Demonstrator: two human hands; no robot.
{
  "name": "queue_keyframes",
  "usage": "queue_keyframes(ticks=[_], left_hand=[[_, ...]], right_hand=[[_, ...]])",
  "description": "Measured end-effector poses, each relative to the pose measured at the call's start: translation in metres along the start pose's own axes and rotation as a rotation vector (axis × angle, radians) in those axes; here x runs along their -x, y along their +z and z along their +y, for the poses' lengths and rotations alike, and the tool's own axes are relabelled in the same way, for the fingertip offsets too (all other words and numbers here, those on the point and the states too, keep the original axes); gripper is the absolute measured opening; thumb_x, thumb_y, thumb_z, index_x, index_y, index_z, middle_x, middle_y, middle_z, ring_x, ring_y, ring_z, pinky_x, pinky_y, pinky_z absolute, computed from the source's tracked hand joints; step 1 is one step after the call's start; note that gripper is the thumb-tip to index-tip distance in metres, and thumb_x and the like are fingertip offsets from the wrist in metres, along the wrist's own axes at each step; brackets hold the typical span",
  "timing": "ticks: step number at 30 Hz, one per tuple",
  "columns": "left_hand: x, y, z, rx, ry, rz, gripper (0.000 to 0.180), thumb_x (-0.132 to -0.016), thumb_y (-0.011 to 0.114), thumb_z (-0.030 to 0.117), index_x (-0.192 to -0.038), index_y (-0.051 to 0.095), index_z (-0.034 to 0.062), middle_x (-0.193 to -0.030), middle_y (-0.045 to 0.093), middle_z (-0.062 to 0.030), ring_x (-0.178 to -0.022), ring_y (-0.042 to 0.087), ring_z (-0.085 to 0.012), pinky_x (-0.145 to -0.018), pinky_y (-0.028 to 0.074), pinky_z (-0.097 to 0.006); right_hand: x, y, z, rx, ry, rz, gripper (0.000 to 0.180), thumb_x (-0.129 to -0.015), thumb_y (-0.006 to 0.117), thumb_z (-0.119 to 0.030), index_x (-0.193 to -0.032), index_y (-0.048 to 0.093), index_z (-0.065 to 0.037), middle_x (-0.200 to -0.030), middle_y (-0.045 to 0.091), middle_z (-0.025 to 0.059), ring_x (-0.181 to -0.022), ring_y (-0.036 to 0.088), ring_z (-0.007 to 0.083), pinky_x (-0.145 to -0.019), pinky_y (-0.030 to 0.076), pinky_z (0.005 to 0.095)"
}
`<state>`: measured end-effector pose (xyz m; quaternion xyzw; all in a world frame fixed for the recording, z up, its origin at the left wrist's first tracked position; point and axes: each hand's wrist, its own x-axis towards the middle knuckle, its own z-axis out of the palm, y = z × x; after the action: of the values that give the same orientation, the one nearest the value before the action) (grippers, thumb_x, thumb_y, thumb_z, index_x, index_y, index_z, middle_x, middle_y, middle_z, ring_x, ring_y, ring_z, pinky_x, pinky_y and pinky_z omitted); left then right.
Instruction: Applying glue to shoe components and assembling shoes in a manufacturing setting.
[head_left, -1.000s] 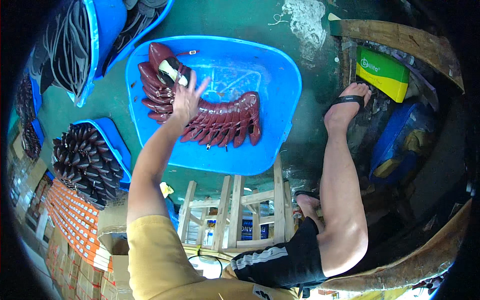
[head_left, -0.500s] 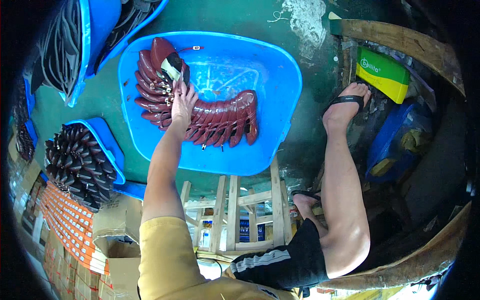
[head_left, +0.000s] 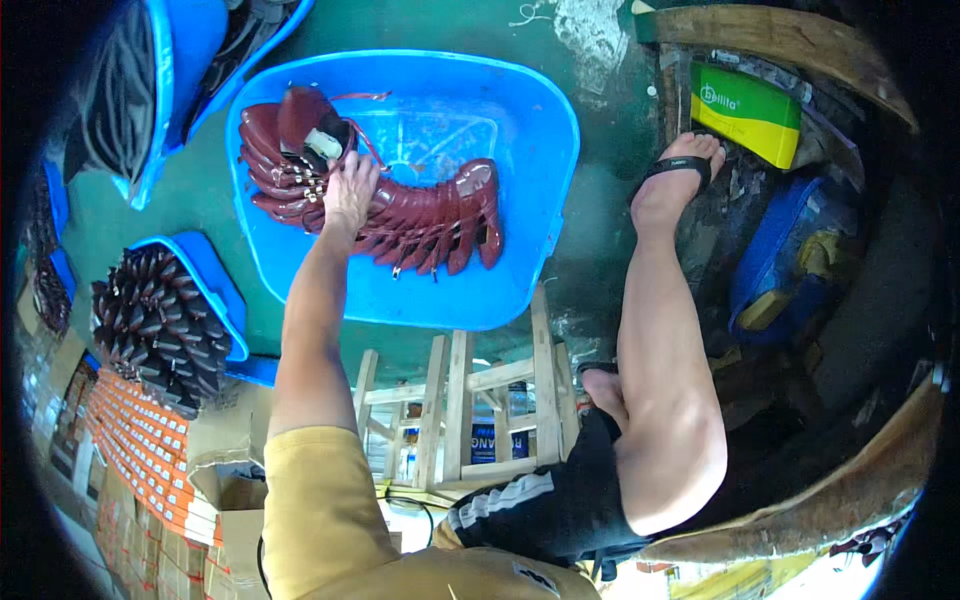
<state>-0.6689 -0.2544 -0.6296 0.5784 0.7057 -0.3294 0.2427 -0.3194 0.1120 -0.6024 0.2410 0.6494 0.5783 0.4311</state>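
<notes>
A curved row of glossy dark red shoe uppers (head_left: 425, 215) lies nested together in a blue plastic tub (head_left: 470, 300). Small metal buckles show along their edges on the left. My left hand (head_left: 348, 192) reaches into the tub with its fingers curled on the lower edge of one shoe upper (head_left: 305, 118) at the row's upper left end. This one shows a dark inside and a whitish patch. A thin dark red strap rises beside my fingers, and their tips are partly hidden. My right hand is outside the picture.
Blue bins (head_left: 150, 100) with dark strips stand at upper left. Below them a blue bin holds black shoe parts (head_left: 160, 325). A wooden slatted frame (head_left: 460, 410) is near my legs. A green and yellow box (head_left: 745, 115) lies by my sandalled foot (head_left: 690, 170). Cartons line the lower left.
The whole view has shifted, so the tub sits a little farther left and up. My left hand stays at the row's end, and the whitish patch on the end upper looks smaller and tilted.
</notes>
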Motion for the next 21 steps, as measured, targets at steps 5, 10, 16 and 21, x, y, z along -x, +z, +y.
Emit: queue_keyframes(ticks=[5, 10, 16, 21], left_hand=[[0.050, -0.074, -0.044, 0.041, -0.100, 0.140, 0.079, -0.060, 0.087, 0.042, -0.128, 0.054, 0.0214, -0.128, 0.050, -0.0049, -0.126, 0.046, -0.0313, -0.106, 0.038, -0.059], [0.115, -0.179, -0.045, 0.237, -0.110, 0.304, 0.092, -0.053, 0.086, 0.054, -0.134, 0.054, 0.0215, -0.131, 0.051, -0.0091, -0.126, 0.049, -0.0385, -0.104, 0.035, -0.066], [0.255, -0.297, -0.045, 0.425, -0.071, 0.558, 0.098, -0.045, 0.086, 0.052, -0.131, 0.059, 0.0147, -0.132, 0.052, -0.0163, -0.120, 0.049, -0.0433, -0.100, 0.040, -0.059], [0.345, -0.443, -0.005, 0.427, 0.135, 0.789, 0.096, -0.043, 0.089, 0.050, -0.128, 0.060, 0.0154, -0.125, 0.053, -0.0137, -0.116, 0.048, -0.0413, -0.098, 0.041, -0.058]], right_hand=[[0.022, -0.078, 0.099, -0.464, 0.175, -0.050, 0.019, -0.099, 0.040, -0.013, -0.110, 0.055, -0.018, -0.113, 0.058, 0.0036, -0.118, 0.053, 0.0212, -0.108, 0.036, 0.0415], [0.129, -0.009, 0.362, -1.060, 0.936, 0.037, 0.012, -0.095, 0.056, -0.018, -0.098, 0.064, -0.010, -0.096, 0.061, 0.0058, -0.097, 0.058, 0.0224, -0.089, 0.045, 0.0405], [0.696, 0.282, 0.532, -1.730, 1.979, 0.451, 0.025, -0.091, 0.075, -0.024, -0.084, 0.073, 0.000, -0.077, 0.066, 0.0084, -0.072, 0.064, 0.0239, -0.067, 0.055, 0.0393], [0.789, 0.285, 0.471, -1.010, 1.513, 0.156, 0.023, -0.094, 0.066, -0.022, -0.104, 0.069, -0.002, -0.075, 0.063, 0.0134, -0.070, 0.064, 0.0290, -0.058, 0.053, 0.0423]])
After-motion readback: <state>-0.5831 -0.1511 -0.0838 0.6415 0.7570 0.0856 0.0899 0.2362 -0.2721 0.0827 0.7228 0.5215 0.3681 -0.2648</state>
